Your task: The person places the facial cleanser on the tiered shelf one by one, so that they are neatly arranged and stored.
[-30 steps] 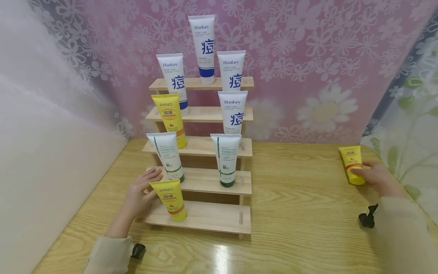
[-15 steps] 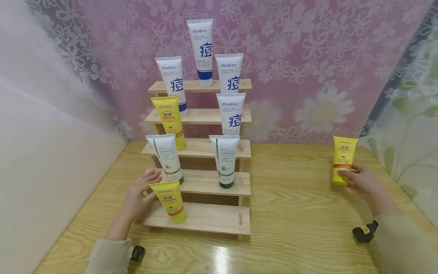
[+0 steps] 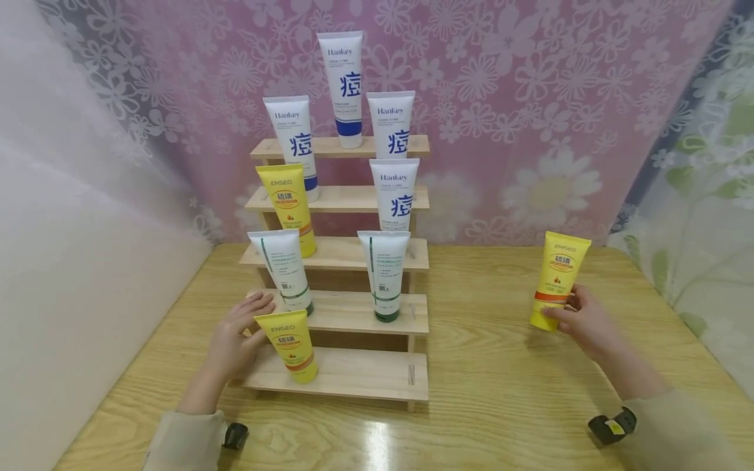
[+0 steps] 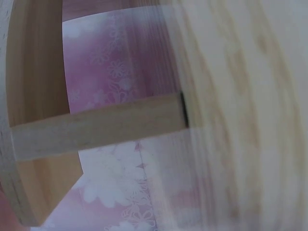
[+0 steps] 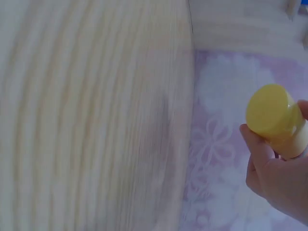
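Observation:
My right hand (image 3: 589, 327) holds a yellow squeeze tube (image 3: 559, 275) by its lower part, to the right of a stepped wooden display stand (image 3: 371, 376). In the right wrist view its round yellow cap (image 5: 269, 110) shows between thumb and fingers. My left hand (image 3: 235, 333) grips the stand's left side, fingers at the second step and thumb lower, partly behind a yellow tube (image 3: 291, 347) on the bottom step. A white tube with green print (image 3: 285, 268) stands right by those fingertips. Mostly wood of the stand (image 4: 101, 127) fills the left wrist view.
Higher on the stand are another yellow tube (image 3: 288, 206), a second green-printed tube (image 3: 385, 275) and several white-and-blue tubes (image 3: 343, 85). The stand rests on a wood-grain table (image 3: 483, 392) before a pink floral backdrop (image 3: 471, 131). A white wall (image 3: 106, 229) bounds the left.
My right hand has carried the yellow tube leftward from the table's far right, toward the stand, turning its printed front into view. My left hand keeps its place at the stand.

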{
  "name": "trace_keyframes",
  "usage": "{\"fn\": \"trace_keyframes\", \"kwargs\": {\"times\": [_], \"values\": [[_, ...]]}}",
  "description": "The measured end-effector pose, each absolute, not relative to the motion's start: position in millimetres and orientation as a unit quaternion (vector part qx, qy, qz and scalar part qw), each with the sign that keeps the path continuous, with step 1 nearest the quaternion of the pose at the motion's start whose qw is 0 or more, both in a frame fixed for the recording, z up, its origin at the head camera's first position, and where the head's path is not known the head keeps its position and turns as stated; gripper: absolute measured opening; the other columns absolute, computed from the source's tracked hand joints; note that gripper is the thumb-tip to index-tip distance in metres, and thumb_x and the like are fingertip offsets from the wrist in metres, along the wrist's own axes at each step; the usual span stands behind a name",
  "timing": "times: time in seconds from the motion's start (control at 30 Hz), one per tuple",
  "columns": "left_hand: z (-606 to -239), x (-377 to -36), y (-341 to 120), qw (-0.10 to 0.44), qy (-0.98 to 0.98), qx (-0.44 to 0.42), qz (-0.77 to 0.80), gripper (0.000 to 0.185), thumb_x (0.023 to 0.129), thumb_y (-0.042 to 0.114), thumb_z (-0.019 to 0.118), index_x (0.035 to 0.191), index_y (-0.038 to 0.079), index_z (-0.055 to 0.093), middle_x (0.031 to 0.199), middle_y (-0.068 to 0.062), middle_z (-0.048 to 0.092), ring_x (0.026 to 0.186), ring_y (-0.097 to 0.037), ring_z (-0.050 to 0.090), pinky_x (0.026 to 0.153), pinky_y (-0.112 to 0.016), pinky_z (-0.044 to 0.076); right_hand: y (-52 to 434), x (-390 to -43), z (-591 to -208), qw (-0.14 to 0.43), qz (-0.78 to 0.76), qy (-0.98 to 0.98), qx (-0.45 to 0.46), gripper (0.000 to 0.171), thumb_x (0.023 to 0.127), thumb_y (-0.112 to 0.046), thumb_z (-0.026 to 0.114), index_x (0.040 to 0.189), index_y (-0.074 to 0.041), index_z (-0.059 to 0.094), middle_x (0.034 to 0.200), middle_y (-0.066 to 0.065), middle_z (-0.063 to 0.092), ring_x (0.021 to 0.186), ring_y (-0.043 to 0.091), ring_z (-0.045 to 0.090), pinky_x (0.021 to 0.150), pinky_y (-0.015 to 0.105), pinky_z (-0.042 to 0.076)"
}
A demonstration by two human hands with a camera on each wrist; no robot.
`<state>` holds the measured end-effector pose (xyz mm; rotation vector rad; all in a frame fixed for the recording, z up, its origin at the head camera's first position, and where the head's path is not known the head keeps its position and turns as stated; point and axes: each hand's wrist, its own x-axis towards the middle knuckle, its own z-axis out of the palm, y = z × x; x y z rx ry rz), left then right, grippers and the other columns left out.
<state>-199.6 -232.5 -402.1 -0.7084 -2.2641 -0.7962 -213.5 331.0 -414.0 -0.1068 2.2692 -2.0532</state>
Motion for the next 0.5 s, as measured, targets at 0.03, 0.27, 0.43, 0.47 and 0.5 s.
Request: {"fn": "trace_keyframes", "kwargs": {"times": [0.03, 0.27, 0.43, 0.47, 0.5], "values": [[-401.8, -199.5, -232.6, 0.314, -0.859, -0.269, -0.303, 0.036, 0.064, 0.018, 0.065, 0.095, 0.002, 0.057, 0.107, -0.006, 0.049, 0.104, -0.021, 0.037, 0.091, -0.028, 0.025, 322.4, -209.3, -410.6, 0.041, -0.68, 0.73, -0.049, 0.056, 0.076, -0.013, 0.054, 0.117, -0.011, 0.016, 0.107, 0.009, 0.03, 0.09, 0.01, 0.044, 0.07, 0.03, 0.045], [-400.2, -198.5, -232.3, 0.315, -0.858, -0.272, -0.302, 0.035, 0.064, 0.018, 0.065, 0.094, 0.001, 0.057, 0.106, -0.006, 0.05, 0.104, -0.021, 0.037, 0.091, -0.028, 0.025, 256.1, -173.5, -375.2, 0.038, -0.675, 0.729, -0.109, 0.051, 0.076, -0.003, 0.052, 0.114, -0.011, 0.019, 0.102, 0.011, 0.035, 0.087, 0.01, 0.047, 0.068, 0.025, 0.045], [-400.5, -198.2, -232.1, 0.314, -0.857, -0.273, -0.304, 0.035, 0.064, 0.017, 0.065, 0.094, 0.001, 0.057, 0.106, -0.007, 0.05, 0.104, -0.022, 0.037, 0.091, -0.029, 0.025, 229.5, -163.5, -374.2, 0.02, -0.662, 0.737, -0.138, 0.055, 0.071, -0.002, 0.057, 0.115, -0.007, 0.022, 0.102, 0.016, 0.037, 0.088, 0.017, 0.047, 0.068, 0.028, 0.045], [-400.6, -198.3, -232.1, 0.314, -0.857, -0.273, -0.305, 0.034, 0.065, 0.017, 0.065, 0.094, 0.001, 0.057, 0.106, -0.007, 0.05, 0.104, -0.022, 0.037, 0.091, -0.029, 0.025, 224.9, -161.7, -374.0, 0.017, -0.658, 0.738, -0.149, 0.057, 0.07, -0.003, 0.058, 0.115, -0.007, 0.023, 0.103, 0.017, 0.037, 0.089, 0.019, 0.046, 0.068, 0.029, 0.045], [-400.9, -198.6, -232.3, 0.314, -0.856, -0.272, -0.306, 0.034, 0.065, 0.016, 0.065, 0.094, 0.001, 0.057, 0.106, -0.007, 0.05, 0.104, -0.022, 0.037, 0.091, -0.029, 0.025, 220.1, -159.8, -373.5, 0.017, -0.658, 0.736, -0.157, 0.058, 0.069, -0.002, 0.059, 0.115, -0.007, 0.023, 0.103, 0.017, 0.037, 0.09, 0.02, 0.046, 0.068, 0.03, 0.045]]}}
